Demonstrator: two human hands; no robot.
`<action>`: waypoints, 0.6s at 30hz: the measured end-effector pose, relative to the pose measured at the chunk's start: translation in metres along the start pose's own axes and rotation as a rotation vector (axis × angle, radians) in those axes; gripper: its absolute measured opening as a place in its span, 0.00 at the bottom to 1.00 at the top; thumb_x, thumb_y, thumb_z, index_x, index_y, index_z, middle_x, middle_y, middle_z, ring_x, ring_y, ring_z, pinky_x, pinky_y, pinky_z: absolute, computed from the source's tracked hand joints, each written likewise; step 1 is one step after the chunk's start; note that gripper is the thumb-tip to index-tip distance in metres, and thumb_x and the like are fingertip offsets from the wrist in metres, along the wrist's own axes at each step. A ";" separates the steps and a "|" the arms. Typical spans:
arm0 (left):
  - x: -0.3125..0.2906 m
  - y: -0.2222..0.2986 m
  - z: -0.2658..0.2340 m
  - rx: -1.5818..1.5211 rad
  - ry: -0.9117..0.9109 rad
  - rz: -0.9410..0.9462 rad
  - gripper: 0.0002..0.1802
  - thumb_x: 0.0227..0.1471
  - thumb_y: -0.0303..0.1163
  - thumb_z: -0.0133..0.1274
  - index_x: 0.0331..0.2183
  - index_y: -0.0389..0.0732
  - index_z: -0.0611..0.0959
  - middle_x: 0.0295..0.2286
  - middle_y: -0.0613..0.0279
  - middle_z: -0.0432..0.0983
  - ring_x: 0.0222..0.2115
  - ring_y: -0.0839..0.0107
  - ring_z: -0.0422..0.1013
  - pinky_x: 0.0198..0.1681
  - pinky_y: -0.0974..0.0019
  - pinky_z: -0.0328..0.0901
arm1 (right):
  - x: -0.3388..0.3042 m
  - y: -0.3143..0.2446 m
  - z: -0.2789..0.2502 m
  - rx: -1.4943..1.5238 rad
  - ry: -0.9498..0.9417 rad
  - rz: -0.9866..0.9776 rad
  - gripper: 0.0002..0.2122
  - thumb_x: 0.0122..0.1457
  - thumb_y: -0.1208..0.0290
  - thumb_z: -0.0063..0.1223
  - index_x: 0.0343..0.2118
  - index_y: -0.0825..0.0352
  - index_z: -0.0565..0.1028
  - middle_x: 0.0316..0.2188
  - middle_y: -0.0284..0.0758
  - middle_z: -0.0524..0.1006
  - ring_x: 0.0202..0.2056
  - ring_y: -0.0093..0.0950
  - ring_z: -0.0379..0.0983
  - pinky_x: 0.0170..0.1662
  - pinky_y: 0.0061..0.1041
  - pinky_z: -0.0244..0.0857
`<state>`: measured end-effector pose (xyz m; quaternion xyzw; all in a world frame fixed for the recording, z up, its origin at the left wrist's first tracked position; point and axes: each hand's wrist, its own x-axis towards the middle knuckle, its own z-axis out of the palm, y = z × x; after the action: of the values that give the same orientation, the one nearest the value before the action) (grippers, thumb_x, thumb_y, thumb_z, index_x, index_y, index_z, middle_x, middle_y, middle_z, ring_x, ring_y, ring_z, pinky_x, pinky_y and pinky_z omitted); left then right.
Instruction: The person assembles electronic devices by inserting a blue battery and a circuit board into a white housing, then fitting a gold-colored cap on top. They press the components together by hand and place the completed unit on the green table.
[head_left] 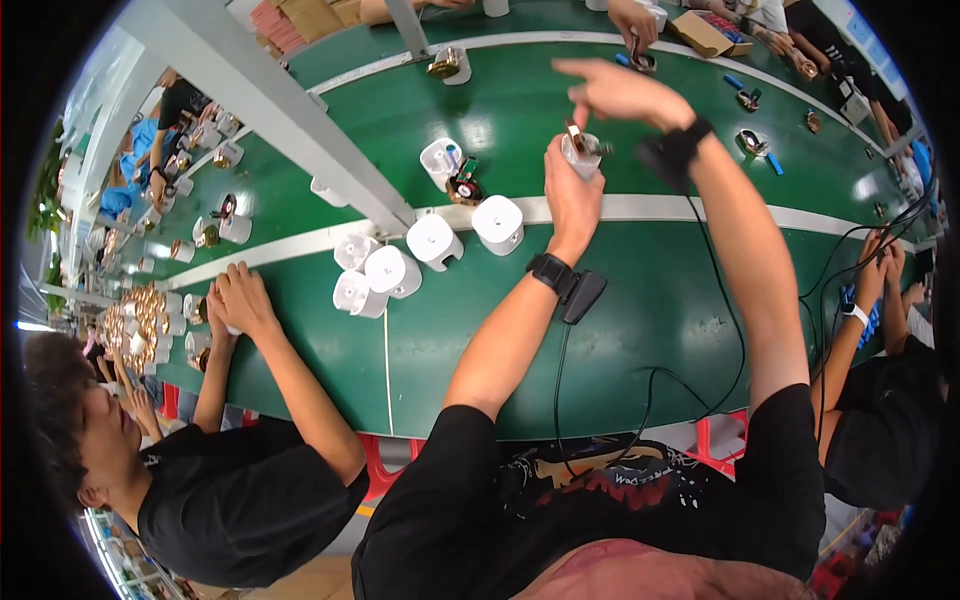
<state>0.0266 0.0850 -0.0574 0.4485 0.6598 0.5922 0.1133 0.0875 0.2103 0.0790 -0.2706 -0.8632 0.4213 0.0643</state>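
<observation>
My left hand is wrapped round a small white plastic housing, held upright over the pale strip along the green table. A copper-coloured part sticks up out of its mouth; its details are blurred. Above it is my right hand, fingers apart. One finger stretches left and another points down at the copper part; whether it touches cannot be made out. Left of my left hand lies an open white housing with a small circuit assembly beside it.
Several white housings stand to my left on the green table. A grey metal post rises behind them. Black cables trail from my wrist bands. Co-workers sit on both sides; small assemblies lie on the far right.
</observation>
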 end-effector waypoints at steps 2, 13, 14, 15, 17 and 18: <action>-0.002 -0.001 0.005 -0.002 -0.006 0.007 0.38 0.40 0.17 0.59 0.54 0.33 0.64 0.46 0.42 0.68 0.47 0.42 0.68 0.50 0.51 0.64 | 0.026 -0.005 -0.009 -0.252 0.259 -0.022 0.27 0.63 0.68 0.44 0.65 0.67 0.59 0.22 0.32 0.79 0.24 0.21 0.70 0.31 0.22 0.67; -0.002 -0.022 0.010 0.016 0.085 0.038 0.32 0.42 0.17 0.59 0.48 0.30 0.63 0.42 0.41 0.67 0.44 0.40 0.67 0.49 0.49 0.62 | -0.131 0.168 0.035 -0.191 0.259 0.257 0.28 0.60 0.58 0.55 0.62 0.64 0.66 0.50 0.50 0.75 0.50 0.35 0.73 0.53 0.32 0.66; 0.000 -0.025 0.009 0.027 0.099 0.042 0.32 0.42 0.17 0.59 0.48 0.30 0.63 0.42 0.41 0.67 0.44 0.40 0.67 0.49 0.49 0.62 | -0.143 0.178 0.048 -0.189 0.254 0.239 0.28 0.60 0.58 0.55 0.62 0.64 0.66 0.50 0.50 0.75 0.50 0.35 0.73 0.53 0.32 0.66; 0.003 -0.027 0.009 0.026 0.076 0.031 0.32 0.42 0.17 0.59 0.49 0.30 0.63 0.43 0.40 0.67 0.44 0.40 0.67 0.49 0.49 0.62 | -0.155 0.187 0.062 -0.354 0.291 0.267 0.29 0.60 0.57 0.55 0.64 0.60 0.64 0.58 0.52 0.65 0.59 0.38 0.62 0.59 0.36 0.57; 0.002 -0.026 0.013 0.011 -0.009 0.003 0.32 0.43 0.17 0.60 0.49 0.30 0.62 0.43 0.40 0.66 0.45 0.41 0.67 0.50 0.49 0.62 | -0.162 0.191 0.071 -0.507 0.336 0.316 0.31 0.60 0.57 0.56 0.65 0.56 0.62 0.66 0.53 0.55 0.67 0.42 0.51 0.65 0.40 0.49; 0.000 -0.027 0.011 0.018 -0.021 0.002 0.32 0.43 0.17 0.60 0.49 0.30 0.62 0.43 0.40 0.66 0.45 0.41 0.67 0.50 0.49 0.62 | -0.161 0.188 0.073 -0.491 0.317 0.327 0.31 0.60 0.56 0.55 0.66 0.54 0.61 0.67 0.52 0.50 0.69 0.42 0.45 0.67 0.41 0.45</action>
<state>0.0215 0.0948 -0.0844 0.4561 0.6636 0.5816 0.1156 0.2767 0.1689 -0.0922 -0.4749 -0.8634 0.1583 0.0623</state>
